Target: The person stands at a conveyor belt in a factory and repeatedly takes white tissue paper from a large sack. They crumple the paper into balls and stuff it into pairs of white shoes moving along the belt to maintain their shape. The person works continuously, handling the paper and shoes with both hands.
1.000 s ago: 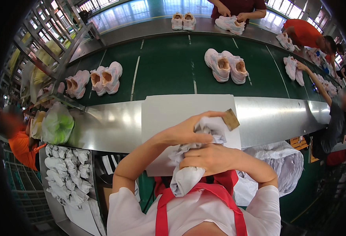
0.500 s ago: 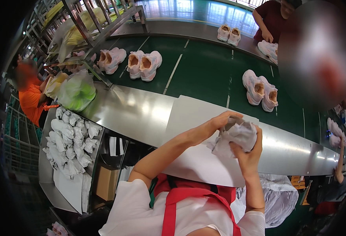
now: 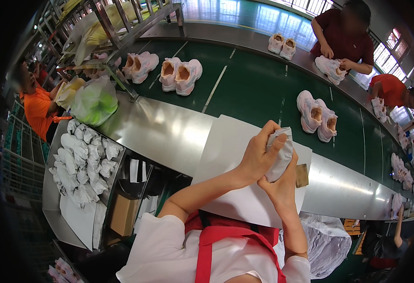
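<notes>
Between my two hands is a wad of white paper (image 3: 281, 162), squeezed into a long, compact shape. My left hand (image 3: 259, 154) grips it from the left and top, with thumb and fingers bent round it. From the right and below, my right hand (image 3: 283, 185) wraps its lower part. Both hands are above a stack of flat white paper sheets (image 3: 230, 141) lying on the metal ledge. A small brown block (image 3: 302, 175) rests on the sheets just right of my right hand.
Pairs of pale pink and white sneakers (image 3: 316, 116) stand on the green conveyor belt (image 3: 244, 89). A metal bin (image 3: 51, 212) at left holds many crumpled paper wads (image 3: 82, 165). Near it are a plastic bag (image 3: 94, 101) and a metal rack (image 3: 136, 28). Co-workers (image 3: 343, 40) handle shoes across the belt.
The loosely crumpled paper has become a tighter, longer wad. My left hand has come down round its side, and the brown block has come into sight. The co-worker opposite now has both hands on a shoe.
</notes>
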Demonstrator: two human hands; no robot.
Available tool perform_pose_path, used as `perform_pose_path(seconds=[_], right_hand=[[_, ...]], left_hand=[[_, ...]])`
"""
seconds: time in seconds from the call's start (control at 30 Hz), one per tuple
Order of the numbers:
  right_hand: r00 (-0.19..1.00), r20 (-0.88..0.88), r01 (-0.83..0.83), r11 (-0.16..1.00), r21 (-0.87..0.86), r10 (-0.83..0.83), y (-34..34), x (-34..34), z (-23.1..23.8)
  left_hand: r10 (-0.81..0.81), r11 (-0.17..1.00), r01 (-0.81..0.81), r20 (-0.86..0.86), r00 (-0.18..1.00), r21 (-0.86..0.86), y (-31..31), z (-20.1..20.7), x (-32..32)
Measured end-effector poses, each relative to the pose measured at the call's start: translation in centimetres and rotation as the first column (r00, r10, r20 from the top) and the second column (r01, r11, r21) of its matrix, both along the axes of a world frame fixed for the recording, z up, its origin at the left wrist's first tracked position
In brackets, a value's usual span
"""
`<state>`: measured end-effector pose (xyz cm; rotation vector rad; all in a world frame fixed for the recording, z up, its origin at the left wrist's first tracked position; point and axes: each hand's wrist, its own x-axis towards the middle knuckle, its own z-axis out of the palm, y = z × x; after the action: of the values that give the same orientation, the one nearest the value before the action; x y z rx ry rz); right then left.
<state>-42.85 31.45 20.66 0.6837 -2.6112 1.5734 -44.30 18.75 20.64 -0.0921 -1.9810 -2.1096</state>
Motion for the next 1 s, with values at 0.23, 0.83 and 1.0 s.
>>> perform_pose_path(seconds=[0.23,0.83,1.0], right_hand=[[0.954,0.221,-0.185,0.977,-0.105,0.205,0.2,-1.9,-2.2],[0.983,-0.077,0.178,0.974,0.138,-0.169,4.7,-0.1,-4.4],[0.811,-0.328,0.576,0.763,0.295,-0.485,13.6,-0.5,-6.2]], left_hand=[[-0.187,0.912,0.143,0.08,0.979,0.385,1.0,-0.8,-2.8],[0.156,0.987,-0.158,-0.363,0.919,0.025,-1.2,2.1,-1.7],[-0.517,0.759,0.651,-0.616,0.594,-0.008,0.0,11.3,4.7]])
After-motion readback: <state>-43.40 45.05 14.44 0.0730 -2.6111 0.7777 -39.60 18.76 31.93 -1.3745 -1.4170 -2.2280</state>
